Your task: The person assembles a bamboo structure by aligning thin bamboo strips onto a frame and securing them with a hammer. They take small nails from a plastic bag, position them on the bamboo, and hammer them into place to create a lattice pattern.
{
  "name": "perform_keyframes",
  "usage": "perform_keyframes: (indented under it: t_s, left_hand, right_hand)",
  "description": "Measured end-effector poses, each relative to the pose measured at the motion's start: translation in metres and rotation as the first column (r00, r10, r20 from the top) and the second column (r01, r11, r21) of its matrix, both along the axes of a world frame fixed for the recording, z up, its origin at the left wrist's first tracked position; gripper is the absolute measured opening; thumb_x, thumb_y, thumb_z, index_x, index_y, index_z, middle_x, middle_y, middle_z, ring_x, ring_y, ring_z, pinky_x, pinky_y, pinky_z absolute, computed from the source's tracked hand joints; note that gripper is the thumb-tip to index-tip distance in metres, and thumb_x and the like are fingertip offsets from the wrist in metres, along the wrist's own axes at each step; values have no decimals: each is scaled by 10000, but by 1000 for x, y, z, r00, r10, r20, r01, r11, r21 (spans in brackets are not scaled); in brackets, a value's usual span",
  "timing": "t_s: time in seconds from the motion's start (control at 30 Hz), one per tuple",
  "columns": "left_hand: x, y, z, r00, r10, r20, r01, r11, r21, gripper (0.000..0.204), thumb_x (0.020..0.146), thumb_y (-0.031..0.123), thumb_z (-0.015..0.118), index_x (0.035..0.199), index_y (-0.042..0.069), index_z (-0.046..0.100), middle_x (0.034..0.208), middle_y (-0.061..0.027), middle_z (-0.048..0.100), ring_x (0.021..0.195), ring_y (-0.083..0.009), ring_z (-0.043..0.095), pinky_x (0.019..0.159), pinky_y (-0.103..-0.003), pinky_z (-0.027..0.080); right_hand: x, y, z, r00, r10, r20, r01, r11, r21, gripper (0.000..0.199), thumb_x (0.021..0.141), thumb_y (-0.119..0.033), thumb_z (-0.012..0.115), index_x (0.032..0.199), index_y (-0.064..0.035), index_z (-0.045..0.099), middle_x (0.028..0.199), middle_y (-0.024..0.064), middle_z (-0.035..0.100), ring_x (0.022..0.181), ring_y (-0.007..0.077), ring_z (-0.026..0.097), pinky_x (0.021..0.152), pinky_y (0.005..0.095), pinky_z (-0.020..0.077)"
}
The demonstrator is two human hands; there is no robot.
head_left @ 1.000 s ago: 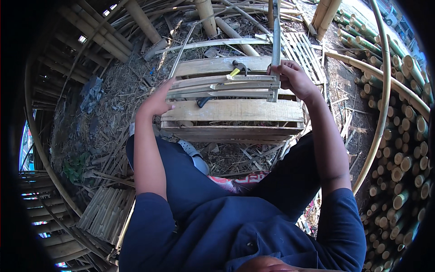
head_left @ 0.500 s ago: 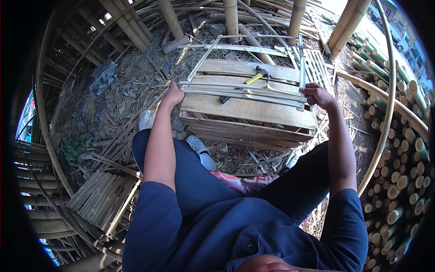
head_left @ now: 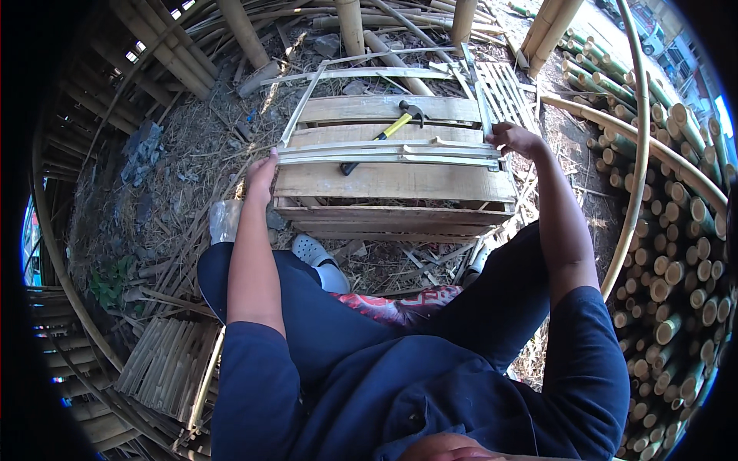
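Several pale bamboo strips (head_left: 346, 155) lie side by side across a low slatted wooden crate (head_left: 400, 183). My left hand (head_left: 263, 173) is at their left ends, thumb up, its fingers partly hidden behind the ends. At the right ends, my right hand (head_left: 516, 140) is closed with bent fingers, pinching the strips beside an upright slat of a thin bamboo frame (head_left: 307, 100). A claw hammer (head_left: 398, 125) with a yellow and black handle rests on the crate. The strips cross over its handle, and the black grip end shows on the near side.
Stacked cut bamboo poles (head_left: 676, 269) fill the right side, with a long curved pole (head_left: 642, 154) in front. A bundle of split bamboo (head_left: 165, 361) sits at lower left. Bamboo posts (head_left: 350, 27) stand beyond the crate. Scraps litter the ground (head_left: 192, 161).
The strips have come together into a tighter, more even row and sit lower over the crate. My left hand has turned at their ends. The whole view has shifted slightly.
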State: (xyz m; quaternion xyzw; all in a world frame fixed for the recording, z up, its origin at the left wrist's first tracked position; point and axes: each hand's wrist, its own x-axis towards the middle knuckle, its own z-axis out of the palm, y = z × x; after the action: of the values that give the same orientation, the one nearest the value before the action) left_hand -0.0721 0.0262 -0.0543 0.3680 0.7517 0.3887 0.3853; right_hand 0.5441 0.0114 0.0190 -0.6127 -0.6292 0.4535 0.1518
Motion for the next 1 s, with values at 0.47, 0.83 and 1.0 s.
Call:
perform_keyframes:
  t_s: [0.47,0.83,1.0]
  left_hand:
    - [0,23,5,904,15,428,-21,1000,10,170,932,258,704,1036,124,700,757,18,575,581,-66,490,457,-239,312]
    - [139,-21,63,491,-341,802,75,933,351,229,985,98,438,1198,56,511,1169,-146,604,1187,-304,597,903,-422,498]
    - [202,-81,78,325,-409,853,94,911,401,166,941,4,448,1106,-13,461,1217,-224,542,1202,-357,584,1032,-464,509]
  right_hand:
    - [-24,-10,173,995,94,-28,-79,938,337,343,901,-354,711,973,-20,673,787,2,596,741,105,543,691,270,428]
    - [-127,-4,446,827,-517,220,102,524,845,285,928,-101,646,1202,-92,722,791,96,724,632,184,679,506,324,539]
    - [-198,-27,492,583,-616,530,-288,454,843,214,906,-167,665,1080,-68,740,850,134,714,792,266,695,677,410,557]
